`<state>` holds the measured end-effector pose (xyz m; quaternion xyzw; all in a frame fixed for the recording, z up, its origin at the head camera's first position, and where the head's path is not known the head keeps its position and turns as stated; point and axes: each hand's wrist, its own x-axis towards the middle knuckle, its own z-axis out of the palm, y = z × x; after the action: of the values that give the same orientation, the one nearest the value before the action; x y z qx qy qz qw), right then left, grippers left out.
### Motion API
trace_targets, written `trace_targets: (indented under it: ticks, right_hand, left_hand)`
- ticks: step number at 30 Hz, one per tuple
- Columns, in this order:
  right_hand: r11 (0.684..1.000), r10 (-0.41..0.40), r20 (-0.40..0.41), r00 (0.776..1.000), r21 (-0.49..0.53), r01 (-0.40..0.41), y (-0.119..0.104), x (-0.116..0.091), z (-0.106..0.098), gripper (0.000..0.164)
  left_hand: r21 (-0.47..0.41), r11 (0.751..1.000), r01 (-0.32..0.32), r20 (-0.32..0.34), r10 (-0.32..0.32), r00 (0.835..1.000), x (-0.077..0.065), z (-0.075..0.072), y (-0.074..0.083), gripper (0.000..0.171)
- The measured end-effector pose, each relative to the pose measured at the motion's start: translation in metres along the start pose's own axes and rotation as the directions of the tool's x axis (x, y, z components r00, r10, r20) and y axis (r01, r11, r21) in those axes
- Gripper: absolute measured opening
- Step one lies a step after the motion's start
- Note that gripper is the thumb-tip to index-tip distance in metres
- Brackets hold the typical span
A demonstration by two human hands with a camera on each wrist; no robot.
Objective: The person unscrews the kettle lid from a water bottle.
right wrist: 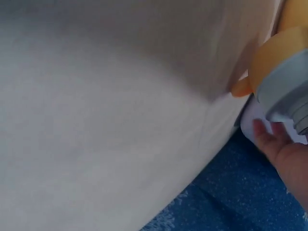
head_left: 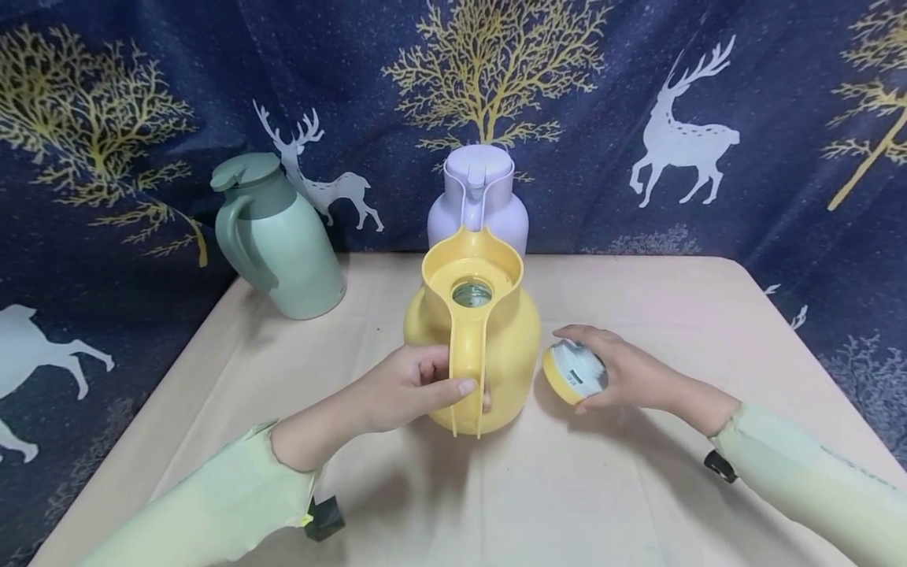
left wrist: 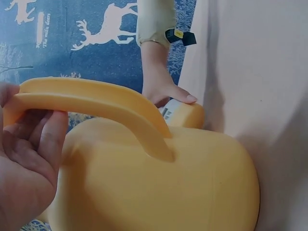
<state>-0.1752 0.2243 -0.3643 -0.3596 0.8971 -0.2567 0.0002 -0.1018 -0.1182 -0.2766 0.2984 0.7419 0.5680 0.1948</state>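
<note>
A yellow thermos jug (head_left: 513,354) stands on the table, its round mouth (head_left: 472,293) uncovered. The fingers of my left hand (head_left: 407,390) curl around its handle (left wrist: 110,101), with the thumb lying along the outer side. Just right of the jug, my right hand (head_left: 627,374) grips the jug's yellow lid (head_left: 563,376) by its edge. This lid is tilted so its pale grey-white underside shows. In the right wrist view, a short yellow spout tab (right wrist: 242,87) sticks out from the lid, and part of the right hand (right wrist: 288,161) appears below it.
Behind the yellow jug stands a lidded lilac thermos jug (head_left: 478,193), partly hidden by it. A green thermos jug (head_left: 290,252) with its lid on stands at the back left. The table has a pale cloth (head_left: 673,315). A dark blue curtain with deer and trees (head_left: 567,189) hangs behind.
</note>
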Motion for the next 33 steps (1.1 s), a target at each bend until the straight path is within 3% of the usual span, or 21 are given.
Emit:
trace_targets:
  ticks: [6, 9, 13, 16, 19, 22, 27, 33]
  right_hand:
    - [1.0, 0.012, 0.054, 0.998, 0.0, -0.012, 0.0, -0.005, 0.005, 0.118]
    - [1.0, 0.012, 0.072, 0.997, -0.002, -0.012, 0.0, -0.007, 0.006, 0.117]
    - [1.0, 0.021, 0.092, 0.996, 0.003, -0.021, 0.0, -0.01, 0.007, 0.115]
    - [1.0, 0.025, 0.09, 0.996, 0.008, -0.026, 0.001, -0.013, 0.007, 0.114]
    - [1.0, 0.022, 0.086, 0.996, 0.017, -0.023, 0.002, -0.016, 0.007, 0.112]
    - [0.999, 0.026, 0.094, 0.995, 0.019, -0.028, 0.002, -0.018, 0.005, 0.109]
    - [0.999, 0.05, 0.112, 0.992, 0.009, -0.051, 0.001, -0.021, 0.002, 0.104]
    - [0.999, 0.032, 0.09, 0.995, -0.005, -0.031, 0.003, -0.024, 0.002, 0.101]
  left_hand:
    - [-0.046, 0.998, 0.044, -0.104, -0.049, 0.993, -0.002, 0.012, 0.004, 0.031]
    - [-0.061, 0.998, 0.022, -0.157, -0.031, 0.987, -0.003, 0.019, 0.005, 0.031]
    - [-0.072, 0.997, -0.019, -0.188, 0.005, 0.982, -0.004, 0.025, 0.006, 0.032]
    - [-0.063, 0.998, -0.008, -0.185, -0.004, 0.983, -0.004, 0.028, 0.009, 0.032]
    - [-0.038, 0.999, 0.006, -0.143, -0.012, 0.99, -0.005, 0.026, 0.011, 0.031]
    - [-0.024, 1.0, 0.006, -0.052, -0.007, 0.999, -0.005, 0.02, 0.011, 0.031]
    - [-0.084, 0.996, -0.001, 0.098, 0.01, 0.995, 0.0, 0.011, 0.012, 0.028]
    - [-0.171, 0.985, 0.005, 0.149, 0.021, 0.989, 0.006, 0.015, 0.013, 0.021]
